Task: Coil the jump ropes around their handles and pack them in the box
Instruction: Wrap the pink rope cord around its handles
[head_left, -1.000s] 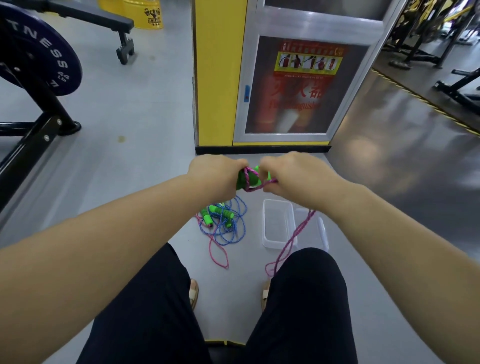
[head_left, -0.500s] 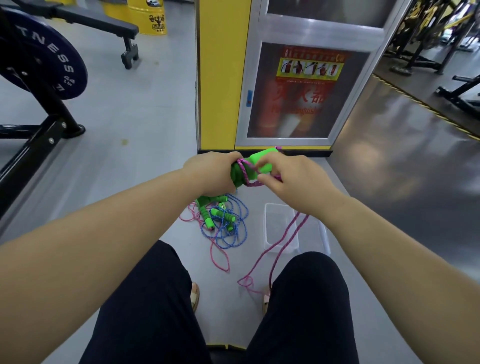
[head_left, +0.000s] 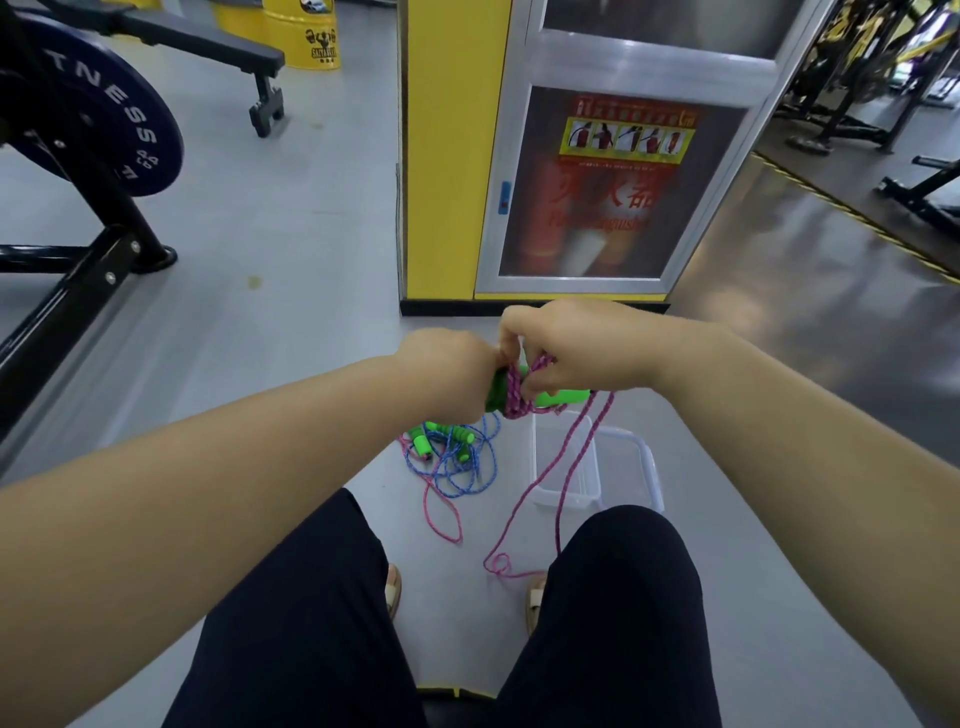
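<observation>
My left hand grips the green handles of a pink jump rope. Several pink turns sit around the handles. My right hand pinches the pink rope just above those turns. The loose pink cord hangs down over the clear plastic box and loops on the floor by my right foot. A blue jump rope with green handles lies tangled on the floor left of the box, with another pink rope beneath it.
The box's clear lid lies just right of the box. A yellow pillar with a fire extinguisher cabinet stands straight ahead. A weight plate on a black rack is at the left. Gym machines stand at the far right.
My right hand has carried the pink rope over the handles and down, adding a turn. The handles have tipped from pointing up-right to lying level. The hanging cord has shifted on the floor.
</observation>
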